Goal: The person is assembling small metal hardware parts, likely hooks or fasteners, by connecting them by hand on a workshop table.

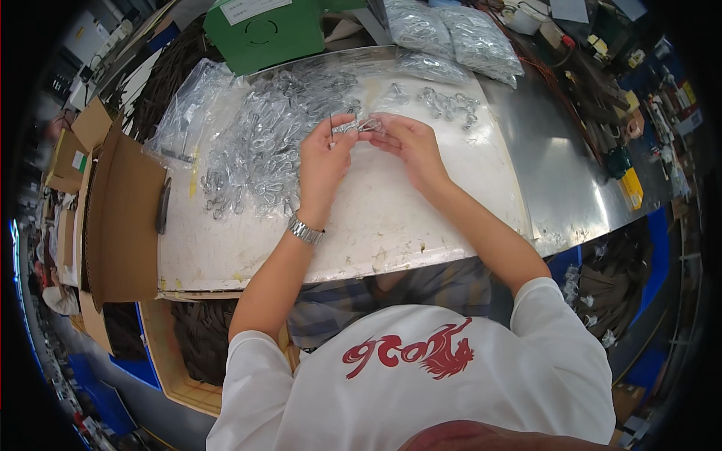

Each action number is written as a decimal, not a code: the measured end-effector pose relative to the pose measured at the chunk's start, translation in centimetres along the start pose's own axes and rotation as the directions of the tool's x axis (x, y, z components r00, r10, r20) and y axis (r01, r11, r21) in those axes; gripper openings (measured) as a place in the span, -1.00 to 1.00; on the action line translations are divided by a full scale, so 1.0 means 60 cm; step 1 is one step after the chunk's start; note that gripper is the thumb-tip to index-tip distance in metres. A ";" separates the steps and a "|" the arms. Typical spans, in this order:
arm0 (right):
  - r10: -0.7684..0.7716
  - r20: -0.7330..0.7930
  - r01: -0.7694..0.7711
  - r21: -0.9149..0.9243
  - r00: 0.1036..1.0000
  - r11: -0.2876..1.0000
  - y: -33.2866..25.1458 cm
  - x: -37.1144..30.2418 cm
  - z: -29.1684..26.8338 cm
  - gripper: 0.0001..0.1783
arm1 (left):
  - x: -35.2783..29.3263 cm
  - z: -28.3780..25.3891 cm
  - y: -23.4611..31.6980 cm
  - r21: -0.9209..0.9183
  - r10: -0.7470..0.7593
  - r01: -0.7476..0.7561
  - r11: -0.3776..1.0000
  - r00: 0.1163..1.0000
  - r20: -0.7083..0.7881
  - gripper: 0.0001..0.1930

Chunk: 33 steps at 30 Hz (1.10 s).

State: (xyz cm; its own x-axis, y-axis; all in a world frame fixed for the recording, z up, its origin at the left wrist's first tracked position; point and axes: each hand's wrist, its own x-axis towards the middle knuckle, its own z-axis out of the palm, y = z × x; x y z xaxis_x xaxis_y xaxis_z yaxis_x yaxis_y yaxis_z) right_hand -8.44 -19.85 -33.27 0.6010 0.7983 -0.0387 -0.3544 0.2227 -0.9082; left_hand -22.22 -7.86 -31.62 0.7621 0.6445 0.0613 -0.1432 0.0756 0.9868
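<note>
Over the white worktop [421, 218], my left hand [323, 161] and my right hand [418, 150] meet, fingers closed in a pinch. Between their fingertips is a small silvery looped metal piece [366, 125]; its exact kind is too small to make out. A thin dark pointed stick [331, 129] stands out from between my left fingers. Left of my hands spreads a heap of similar metal pieces in clear plastic [259, 150]. A smaller loose group of metal pieces [449, 105] lies just beyond my right hand.
A green box [263, 37] stands at the back, with full clear bags [451, 37] to its right. An open cardboard box [124, 218] borders the worktop's left side, near a dark slim tool [163, 204]. A shiny metal surface [560, 165] adjoins on the right.
</note>
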 end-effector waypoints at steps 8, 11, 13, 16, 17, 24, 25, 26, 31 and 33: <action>-0.004 0.006 0.004 -0.004 1.000 1.000 0.006 0.002 0.003 -0.60 | -0.009 0.009 -0.006 0.084 0.044 -0.039 0.996 0.997 -0.057 -0.74; -0.016 -0.045 0.016 0.001 0.999 1.000 -0.004 0.001 0.000 -0.66 | -0.010 0.014 0.004 0.089 0.015 -0.013 0.996 1.000 -0.026 -0.74; -0.019 -0.067 0.019 -0.001 0.998 1.000 -0.005 0.003 -0.004 -0.69 | -0.008 0.012 0.003 0.087 0.030 -0.032 0.996 0.999 0.026 -0.74; 0.016 -0.076 -0.022 -0.078 0.997 0.997 0.000 0.010 -0.010 -0.75 | -0.008 0.012 0.008 0.138 0.031 -0.038 0.990 0.998 0.049 -0.74; -0.023 -0.057 0.020 -0.057 0.998 0.998 0.002 0.011 -0.010 -0.77 | -0.008 0.013 0.007 0.138 0.031 -0.038 0.990 0.998 0.051 -0.74; -0.053 -0.071 0.051 -0.028 0.996 0.998 -0.002 0.007 -0.006 -0.75 | -0.009 0.012 0.002 0.127 0.037 -0.035 0.991 0.999 -0.017 -0.75; -0.055 -0.076 0.053 -0.028 0.996 0.998 -0.003 0.007 -0.007 -0.75 | -0.011 0.014 0.009 0.114 0.022 -0.022 0.993 1.000 0.004 -0.75; -0.045 -0.076 0.044 -0.025 0.996 0.999 -0.004 0.006 -0.007 -0.76 | -0.012 0.015 0.015 0.114 0.020 -0.021 0.993 1.000 0.009 -0.75; -0.041 -0.093 0.035 -0.059 0.995 0.998 0.002 0.010 -0.009 -0.77 | -0.015 0.016 0.026 0.078 0.012 -0.021 0.997 0.993 0.118 -0.75; -0.037 -0.022 0.036 -0.051 0.999 0.998 0.002 0.008 -0.010 -0.75 | -0.012 0.016 0.015 0.096 0.007 -0.012 0.995 0.999 0.053 -0.74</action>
State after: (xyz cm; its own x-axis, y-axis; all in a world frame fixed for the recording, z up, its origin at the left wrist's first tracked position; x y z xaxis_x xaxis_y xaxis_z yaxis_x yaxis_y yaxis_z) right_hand -7.75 -19.75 -33.62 0.6294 0.7770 -0.0145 -0.2955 0.2220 -0.9292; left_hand -22.30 -8.96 -30.61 0.7933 0.6041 0.0755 -0.0907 -0.0055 0.9959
